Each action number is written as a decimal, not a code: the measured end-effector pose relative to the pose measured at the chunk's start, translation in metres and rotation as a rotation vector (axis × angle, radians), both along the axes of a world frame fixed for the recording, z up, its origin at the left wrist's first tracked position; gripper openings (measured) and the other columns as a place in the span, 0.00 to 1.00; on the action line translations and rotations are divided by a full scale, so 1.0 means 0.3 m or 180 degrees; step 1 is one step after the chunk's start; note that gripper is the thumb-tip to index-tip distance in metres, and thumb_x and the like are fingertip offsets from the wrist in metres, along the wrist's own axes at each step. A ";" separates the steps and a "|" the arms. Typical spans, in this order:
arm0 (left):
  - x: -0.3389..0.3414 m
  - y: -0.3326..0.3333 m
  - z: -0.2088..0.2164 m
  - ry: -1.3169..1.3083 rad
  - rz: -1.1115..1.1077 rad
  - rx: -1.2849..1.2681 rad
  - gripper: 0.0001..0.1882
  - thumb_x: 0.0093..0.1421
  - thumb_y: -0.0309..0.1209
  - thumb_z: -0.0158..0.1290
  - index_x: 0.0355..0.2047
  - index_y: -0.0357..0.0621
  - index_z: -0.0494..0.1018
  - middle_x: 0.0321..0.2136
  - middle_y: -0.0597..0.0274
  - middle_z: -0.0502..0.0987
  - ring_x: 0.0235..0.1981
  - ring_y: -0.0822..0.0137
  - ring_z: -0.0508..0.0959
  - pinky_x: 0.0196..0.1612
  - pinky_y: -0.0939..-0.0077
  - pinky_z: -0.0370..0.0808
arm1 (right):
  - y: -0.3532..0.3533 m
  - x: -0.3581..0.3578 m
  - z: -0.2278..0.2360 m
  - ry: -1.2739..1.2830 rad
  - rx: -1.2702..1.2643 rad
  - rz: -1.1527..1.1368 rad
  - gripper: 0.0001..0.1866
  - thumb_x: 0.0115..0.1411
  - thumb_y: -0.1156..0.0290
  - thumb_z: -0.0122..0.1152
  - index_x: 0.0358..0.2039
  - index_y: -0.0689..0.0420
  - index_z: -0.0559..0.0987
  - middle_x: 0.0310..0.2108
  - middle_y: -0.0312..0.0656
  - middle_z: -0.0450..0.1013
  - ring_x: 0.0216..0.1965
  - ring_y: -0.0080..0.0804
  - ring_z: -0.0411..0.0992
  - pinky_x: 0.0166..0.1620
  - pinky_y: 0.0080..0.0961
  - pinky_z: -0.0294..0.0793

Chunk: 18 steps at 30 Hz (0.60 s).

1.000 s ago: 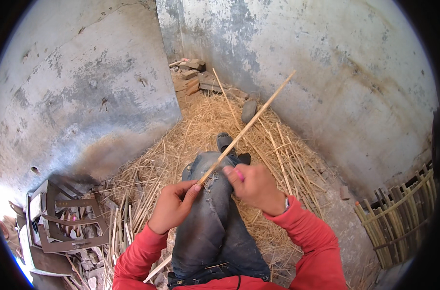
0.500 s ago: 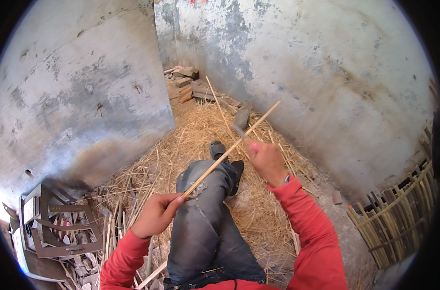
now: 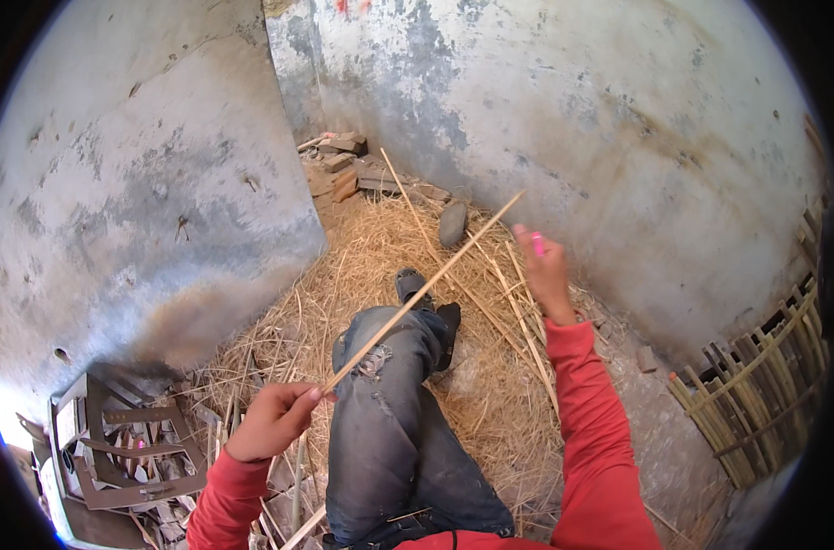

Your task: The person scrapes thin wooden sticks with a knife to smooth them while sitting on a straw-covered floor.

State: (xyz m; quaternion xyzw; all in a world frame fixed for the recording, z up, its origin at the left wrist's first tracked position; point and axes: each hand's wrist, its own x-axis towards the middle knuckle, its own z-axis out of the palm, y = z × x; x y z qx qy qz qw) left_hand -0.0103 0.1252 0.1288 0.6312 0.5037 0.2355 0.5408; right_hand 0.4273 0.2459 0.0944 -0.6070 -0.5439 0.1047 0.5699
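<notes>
A long, thin bamboo strip (image 3: 424,287) slants across my legs from lower left to upper right. My left hand (image 3: 275,420) pinches its near end between thumb and fingers. Its far end sticks up free, in front of the wall. My right hand (image 3: 545,270) is raised to the right of that end, apart from the strip, and closed round a knife with a pink handle (image 3: 537,243). The blade does not show clearly now. My jeans (image 3: 380,440) are torn at the knee, just under the strip.
Straw-like shavings (image 3: 344,247) and long strips cover the floor. A rounded stone (image 3: 453,225) and broken bricks (image 3: 345,179) lie towards the corner of stained walls. A dark frame (image 3: 142,454) stands at lower left, a slatted bamboo panel (image 3: 756,394) at right.
My right hand has swung away from the strip, up and to the right, with the knife. My left hand has shifted slightly left and down, still gripping the strip.
</notes>
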 end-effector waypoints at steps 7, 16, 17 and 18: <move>0.082 0.034 -0.016 -0.0294 -0.0324 0.0134 0.15 0.75 0.35 0.51 0.48 0.36 0.81 0.20 0.74 0.68 0.22 0.82 0.63 0.26 0.81 0.62 | 0.026 -0.133 -0.045 0.1402 -0.0184 0.1088 0.17 0.70 0.56 0.63 0.33 0.57 0.80 0.12 0.24 0.59 0.09 0.14 0.52 0.14 0.21 0.47; -0.132 -0.101 -0.085 0.0444 0.0264 0.1211 0.12 0.67 0.27 0.60 0.47 0.31 0.81 0.16 0.60 0.73 0.20 0.78 0.68 0.25 0.75 0.68 | 0.053 0.057 -0.026 0.0833 -0.0015 0.0009 0.25 0.74 0.48 0.54 0.28 0.56 0.80 0.13 0.27 0.59 0.12 0.17 0.56 0.18 0.24 0.52; -0.095 -0.108 -0.065 0.0414 0.0293 0.1193 0.12 0.67 0.27 0.60 0.47 0.31 0.81 0.16 0.60 0.73 0.20 0.78 0.68 0.25 0.75 0.68 | 0.035 0.041 -0.032 0.0361 -0.0102 0.0136 0.30 0.74 0.46 0.51 0.25 0.58 0.79 0.13 0.30 0.61 0.15 0.22 0.60 0.22 0.28 0.57; -0.049 -0.108 -0.032 0.0624 0.0273 0.1411 0.12 0.66 0.26 0.61 0.46 0.31 0.81 0.17 0.55 0.74 0.19 0.74 0.70 0.24 0.74 0.68 | 0.014 0.025 -0.035 -0.0112 -0.0186 0.0259 0.34 0.74 0.44 0.48 0.22 0.61 0.78 0.13 0.34 0.64 0.18 0.26 0.64 0.26 0.32 0.62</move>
